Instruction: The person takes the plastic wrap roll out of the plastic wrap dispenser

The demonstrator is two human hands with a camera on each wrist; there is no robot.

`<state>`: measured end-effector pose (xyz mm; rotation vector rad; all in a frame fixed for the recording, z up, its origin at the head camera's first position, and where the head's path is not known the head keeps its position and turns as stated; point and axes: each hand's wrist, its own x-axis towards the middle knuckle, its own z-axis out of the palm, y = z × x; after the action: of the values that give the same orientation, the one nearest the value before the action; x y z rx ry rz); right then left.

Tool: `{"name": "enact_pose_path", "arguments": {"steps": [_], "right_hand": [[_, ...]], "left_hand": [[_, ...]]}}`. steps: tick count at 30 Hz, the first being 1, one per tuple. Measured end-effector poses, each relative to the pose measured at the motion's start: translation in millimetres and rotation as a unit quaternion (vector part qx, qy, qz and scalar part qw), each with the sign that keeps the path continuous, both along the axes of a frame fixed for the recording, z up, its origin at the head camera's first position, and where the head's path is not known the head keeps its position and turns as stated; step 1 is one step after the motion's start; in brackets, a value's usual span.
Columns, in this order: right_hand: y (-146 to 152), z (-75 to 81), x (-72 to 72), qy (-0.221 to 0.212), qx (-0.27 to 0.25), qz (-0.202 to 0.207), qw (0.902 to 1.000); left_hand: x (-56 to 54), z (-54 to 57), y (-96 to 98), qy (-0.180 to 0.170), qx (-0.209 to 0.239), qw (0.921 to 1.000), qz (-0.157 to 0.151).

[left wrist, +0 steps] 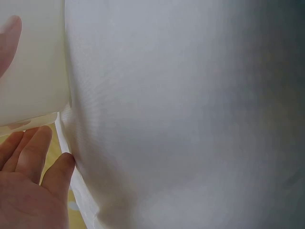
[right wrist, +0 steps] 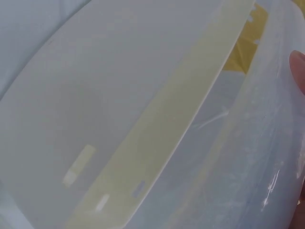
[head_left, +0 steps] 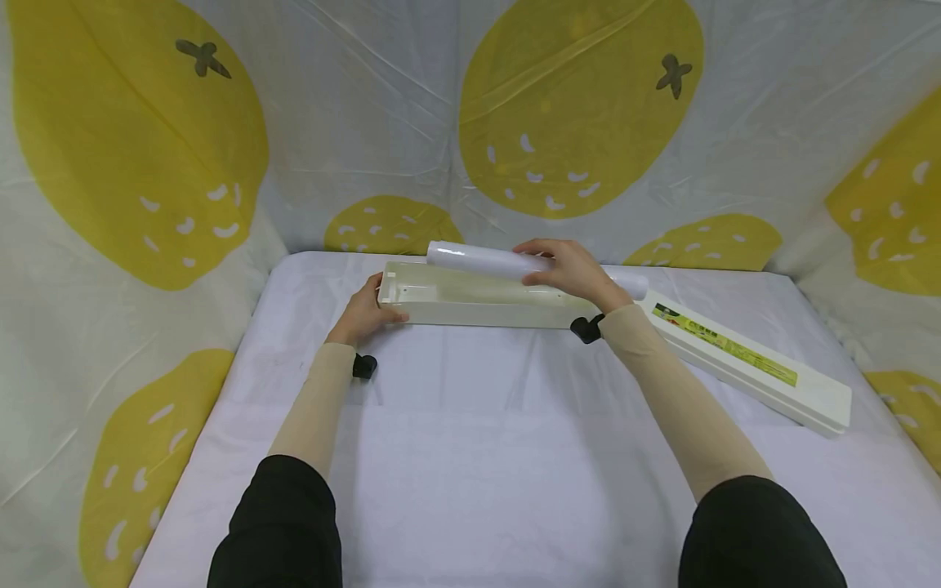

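The glossy whitish roll [head_left: 476,259] is up in the right hand [head_left: 569,269], near the table's [head_left: 470,474] far edge, over the open white tray [head_left: 478,314]. The thumb is on its near side and the fingers bend over the top, gripping it right of its middle. It isn't down in the tray: the right wrist view shows a gap between roll and rim. It also lies askew, its left end by the tray's far wall and its right end running past the wrist towards the table's right edge.

To my eye, handling it well calls for squaring it with the tray's long walls and keeping both ends level. The hold is off-centre, so I'd judge the longer left part could dip or knock the rim; a light squeeze should spare the roll a dent.

The left hand [head_left: 365,313] pinches the tray's left end, thumb along the near wall, fingers at the end wall. That seems a sound anchor, clear of the opening.

Off the tray's right end, a white cover [head_left: 742,374] with a yellow-green label [head_left: 724,343] slants towards the table's right edge. Whether it touches the tray I can't tell; the right forearm is in the way. Beyond the far edge hangs a lemon-print curtain [head_left: 367,106].
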<state>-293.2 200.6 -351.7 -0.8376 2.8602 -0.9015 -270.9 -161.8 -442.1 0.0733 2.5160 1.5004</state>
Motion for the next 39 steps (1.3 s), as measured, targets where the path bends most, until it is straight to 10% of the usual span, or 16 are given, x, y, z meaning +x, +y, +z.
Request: {"name": "enact_pose_path", "arguments": {"steps": [39], "right_hand": [[60.0,-6.3,20.3,-0.014,-0.016,-0.055,0.9983]], "left_hand": [[0.9,1.2,-0.7,-0.01,0.021,0.9997,0.003]]}}
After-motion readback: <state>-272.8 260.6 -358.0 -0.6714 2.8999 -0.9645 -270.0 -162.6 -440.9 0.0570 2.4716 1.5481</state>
